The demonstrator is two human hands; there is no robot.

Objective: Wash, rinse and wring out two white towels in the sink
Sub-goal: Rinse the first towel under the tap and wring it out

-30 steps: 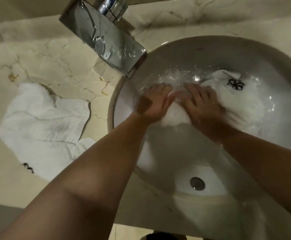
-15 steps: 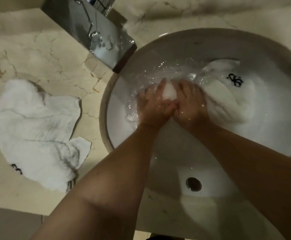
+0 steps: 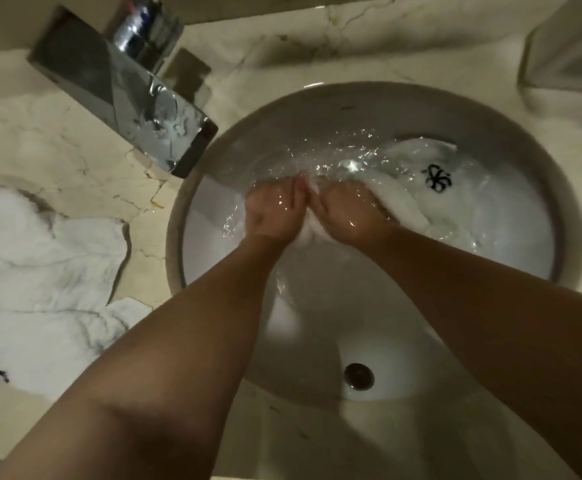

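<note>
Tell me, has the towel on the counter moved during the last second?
No. The towel on the counter lies just as near the sink's rim, on its left, as before.

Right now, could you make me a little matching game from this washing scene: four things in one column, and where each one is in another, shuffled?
Things:
1. towel with the black emblem
2. second white towel
3. chrome faucet
4. drain hole

Places:
A. lying on the marble counter, left of the basin
B. in the near part of the basin, uncovered
C. in the water, gripped by both hands
D. reaching over the basin's far-left rim

Pairs: 1-C, 2-A, 3-D, 4-B
</note>
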